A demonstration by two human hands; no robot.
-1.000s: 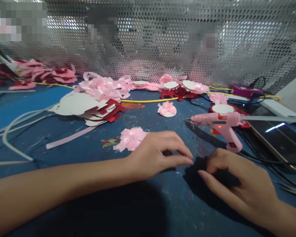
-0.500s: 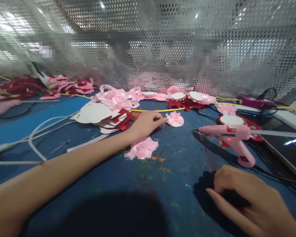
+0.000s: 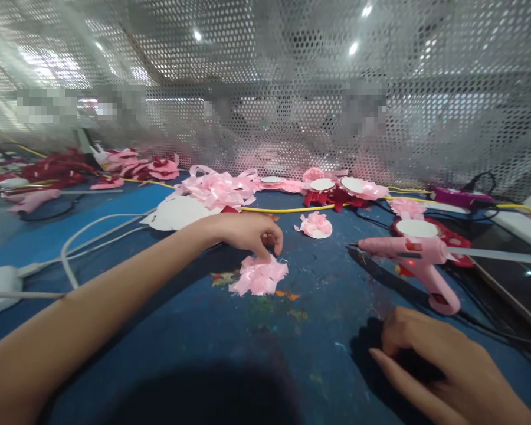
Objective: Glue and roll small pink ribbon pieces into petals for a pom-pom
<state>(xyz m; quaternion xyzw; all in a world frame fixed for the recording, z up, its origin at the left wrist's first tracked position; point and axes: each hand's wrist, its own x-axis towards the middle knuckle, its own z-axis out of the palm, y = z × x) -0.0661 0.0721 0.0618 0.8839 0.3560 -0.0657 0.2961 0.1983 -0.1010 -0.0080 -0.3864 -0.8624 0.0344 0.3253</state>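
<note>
My left hand (image 3: 252,233) is just above a crumpled pink ribbon flower (image 3: 260,276), its thumb at the flower's top edge and its fingers curled but apart; nothing is held. A smaller pink flower on a white disc (image 3: 316,225) lies to the right of that hand. My right hand (image 3: 433,360) rests on the blue table at the lower right, fingers loosely curled with a gap to the thumb, holding nothing. Beyond it lies a pink glue gun (image 3: 407,251) with its tip pointing left and a red light on.
White cut-out shapes (image 3: 177,213) and a pink ribbon heap (image 3: 219,188) lie behind my left arm. A yellow cable (image 3: 287,209) crosses the back. White cords (image 3: 77,236) run at the left. A perforated metal screen (image 3: 283,88) stands behind. Red and pink pieces (image 3: 137,165) lie at far left.
My left hand has drawn back from the small flower on the disc and come left and down to the crumpled flower. My right hand has hardly moved. The view has shifted slightly.
</note>
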